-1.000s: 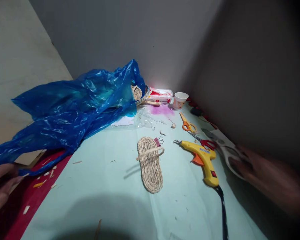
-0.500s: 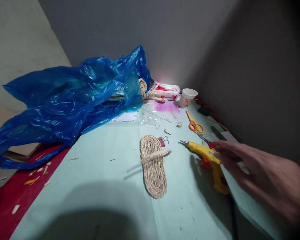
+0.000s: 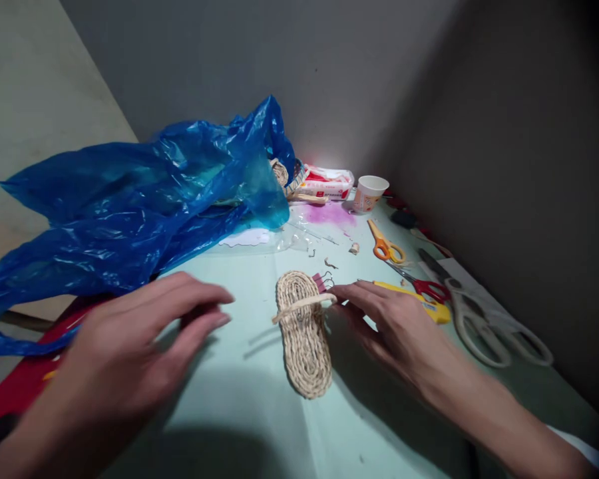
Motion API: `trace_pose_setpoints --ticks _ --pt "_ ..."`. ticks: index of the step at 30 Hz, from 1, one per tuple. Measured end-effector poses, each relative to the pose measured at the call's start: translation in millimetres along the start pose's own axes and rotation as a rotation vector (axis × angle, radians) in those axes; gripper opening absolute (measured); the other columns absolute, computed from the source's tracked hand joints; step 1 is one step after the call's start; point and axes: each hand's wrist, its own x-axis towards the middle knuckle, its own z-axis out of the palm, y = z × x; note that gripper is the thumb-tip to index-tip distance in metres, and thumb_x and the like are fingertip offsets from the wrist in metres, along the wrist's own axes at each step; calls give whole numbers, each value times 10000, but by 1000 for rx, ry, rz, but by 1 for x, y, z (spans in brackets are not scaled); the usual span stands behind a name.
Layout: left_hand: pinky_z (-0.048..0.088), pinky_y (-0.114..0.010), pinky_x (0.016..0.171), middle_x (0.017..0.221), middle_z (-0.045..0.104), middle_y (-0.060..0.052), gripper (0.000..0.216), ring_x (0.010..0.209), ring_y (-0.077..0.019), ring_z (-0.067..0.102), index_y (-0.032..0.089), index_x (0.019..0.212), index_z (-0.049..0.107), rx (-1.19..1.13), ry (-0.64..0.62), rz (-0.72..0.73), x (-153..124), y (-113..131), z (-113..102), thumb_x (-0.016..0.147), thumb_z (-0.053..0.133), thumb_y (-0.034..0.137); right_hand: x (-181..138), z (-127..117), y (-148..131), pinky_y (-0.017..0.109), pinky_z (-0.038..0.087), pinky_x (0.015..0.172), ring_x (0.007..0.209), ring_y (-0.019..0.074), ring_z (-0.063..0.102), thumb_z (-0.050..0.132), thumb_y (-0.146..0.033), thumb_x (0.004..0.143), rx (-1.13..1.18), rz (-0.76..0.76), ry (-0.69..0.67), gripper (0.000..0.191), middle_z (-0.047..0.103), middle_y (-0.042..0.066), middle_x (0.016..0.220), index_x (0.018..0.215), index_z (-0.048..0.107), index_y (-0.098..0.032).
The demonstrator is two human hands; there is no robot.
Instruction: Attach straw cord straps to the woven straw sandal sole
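A small woven straw sandal (image 3: 303,332) with a straw strap lies flat on the pale green tabletop (image 3: 239,412). My right hand (image 3: 384,319) rests just right of it, fingers stretched out, the fingertips at the strap's right end beside a pink binder clip (image 3: 320,282). My left hand (image 3: 140,339) hovers left of the sandal, fingers extended and apart, holding nothing. A yellow glue gun (image 3: 419,303) lies partly hidden behind my right hand.
A crumpled blue plastic bag (image 3: 130,206) covers the left side, over a woven basket (image 3: 284,174). Orange scissors (image 3: 385,245), red-handled scissors (image 3: 426,287) and large white shears (image 3: 484,319) lie at right. A paper cup (image 3: 369,193) and red-white packet (image 3: 324,183) stand by the wall.
My right hand moved left from over the glue gun to the sandal's strap. My left hand came in from the left edge and now hovers near the sandal.
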Motion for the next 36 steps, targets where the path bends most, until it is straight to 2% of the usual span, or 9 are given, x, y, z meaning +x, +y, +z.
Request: trace_pose_setpoints --ticks 2,5,11,15,18,22,28,31,36 --pt "433 -240 763 910 715 18 116 804 -178 617 267 922 728 138 -31 172 20 25 19 818 691 302 1 2 -1 293 472 660 745 190 650 407 -201 968 24 20 -11 224 679 80 857 982 630 -188" --pt "439 -252 685 839 718 -1 147 739 -189 628 252 961 729 110 -61 303 30 44 38 856 635 296 1 5 -1 299 452 680 769 189 636 405 -194 972 64 42 -41 223 666 79 881 963 627 -182" --pt "406 -258 626 797 705 -1 189 698 -193 618 294 944 754 236 22 423 23 46 38 869 582 275 2 9 -1 310 387 624 694 178 570 398 -224 981 48 64 -83 235 616 56 843 955 625 -170" --pt "368 -270 578 687 679 -16 162 622 -188 589 296 837 784 300 -50 504 25 42 41 836 622 301 2 12 0 309 351 599 673 171 537 400 -232 976 31 51 -83 212 606 49 841 927 598 -171" --pt "402 -296 665 783 712 -57 161 712 -232 623 250 911 771 281 -134 430 27 33 45 819 649 303 1 14 2 302 331 586 657 159 518 404 -242 977 29 42 -55 207 596 38 813 894 582 -176" --pt "369 -316 644 826 680 -66 202 717 -228 609 212 928 702 433 -315 350 29 17 49 899 543 332 1 17 3 290 323 577 641 146 507 420 -245 979 57 47 -52 210 594 28 793 866 585 -179" --pt "359 -312 640 762 640 -23 209 676 -192 575 209 889 596 477 -365 242 36 9 57 946 472 368 1 21 6 274 357 609 660 138 534 447 -172 969 153 54 -57 197 632 24 802 894 629 -179" --pt "385 -294 613 705 628 9 163 620 -165 571 230 882 551 345 -355 112 38 10 63 947 466 353 1 25 8 274 378 631 685 147 567 458 -146 957 191 61 -56 199 657 37 820 928 654 -174" --pt "473 -261 612 672 642 36 96 605 -147 609 257 914 529 -93 -426 -156 39 4 75 942 477 333 2 29 11 280 392 634 681 156 589 471 -148 947 191 82 -54 198 673 48 816 946 667 -174"
